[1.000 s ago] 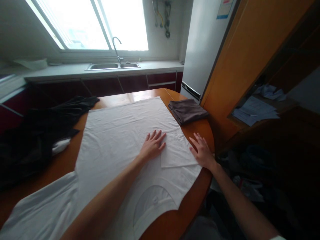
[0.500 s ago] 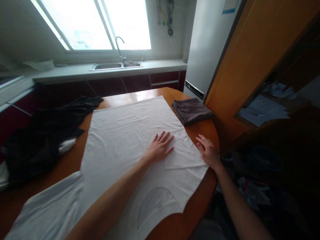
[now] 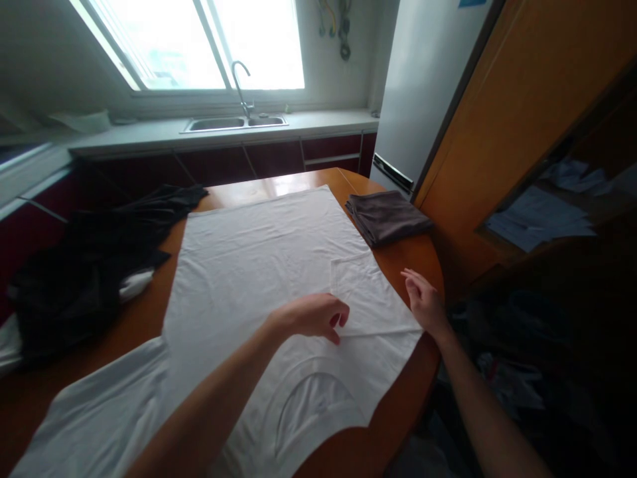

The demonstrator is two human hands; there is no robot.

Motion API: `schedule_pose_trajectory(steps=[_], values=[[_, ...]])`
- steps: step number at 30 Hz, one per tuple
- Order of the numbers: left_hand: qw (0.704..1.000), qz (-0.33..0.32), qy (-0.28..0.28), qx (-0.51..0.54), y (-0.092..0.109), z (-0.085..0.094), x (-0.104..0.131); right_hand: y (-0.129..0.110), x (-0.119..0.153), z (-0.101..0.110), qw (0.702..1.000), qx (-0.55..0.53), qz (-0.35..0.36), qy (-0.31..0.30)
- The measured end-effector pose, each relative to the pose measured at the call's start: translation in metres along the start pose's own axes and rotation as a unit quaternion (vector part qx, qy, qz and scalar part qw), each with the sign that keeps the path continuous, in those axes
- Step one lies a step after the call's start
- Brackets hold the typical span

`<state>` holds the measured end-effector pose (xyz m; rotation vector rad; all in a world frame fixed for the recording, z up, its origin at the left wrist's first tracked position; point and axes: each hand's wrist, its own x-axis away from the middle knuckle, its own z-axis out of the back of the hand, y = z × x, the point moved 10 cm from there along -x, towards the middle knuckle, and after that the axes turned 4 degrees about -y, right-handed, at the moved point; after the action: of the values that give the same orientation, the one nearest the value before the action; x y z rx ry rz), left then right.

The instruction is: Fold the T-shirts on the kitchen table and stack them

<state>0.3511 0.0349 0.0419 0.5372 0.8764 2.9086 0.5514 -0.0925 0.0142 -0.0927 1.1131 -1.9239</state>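
Note:
A white T-shirt point(image 3: 249, 265) lies spread on the wooden table, its neckline toward me and its right sleeve folded inward over the body. Just above that folded sleeve is my left hand point(image 3: 316, 315), fingers bent and the thumb apart from them, with nothing visible between. My right hand point(image 3: 424, 302) hovers by the table's right edge beside the shirt's side, fingers extended and holding nothing. Beyond it, a folded dark grey-brown cloth point(image 3: 388, 216) rests on the table.
The orange wooden table point(image 3: 411, 259) has a rounded right edge. Dark clothes point(image 3: 74, 285) lie heaped at the left. Behind stand a counter with a double sink point(image 3: 233, 123) and a fridge point(image 3: 423, 86). Papers point(image 3: 542, 216) sit on a shelf at the right.
My left hand has gone from lying flat on the shirt to bent fingers, and moved toward the neckline. My right hand has shifted slightly right, away from the shirt.

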Motion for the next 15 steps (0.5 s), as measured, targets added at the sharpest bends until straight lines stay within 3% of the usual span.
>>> schedule_pose_trajectory(steps=[3,6,10,15], values=[[0.997,0.053,0.001,-0.057,-0.011,-0.011,-0.003,-0.001,0.0,0.003,1.0,-0.011,0.002,0.006],[0.996,0.058,-0.004,-0.07,-0.014,-0.013,-0.006,-0.002,0.001,0.007,1.0,-0.015,0.006,0.021],[0.997,0.013,-0.032,-0.065,0.001,-0.007,-0.003,-0.003,0.001,0.01,0.999,-0.018,0.011,0.038],[0.997,-0.002,-0.02,-0.075,0.019,0.008,0.006,-0.002,0.001,0.012,0.999,-0.012,0.007,0.048]])
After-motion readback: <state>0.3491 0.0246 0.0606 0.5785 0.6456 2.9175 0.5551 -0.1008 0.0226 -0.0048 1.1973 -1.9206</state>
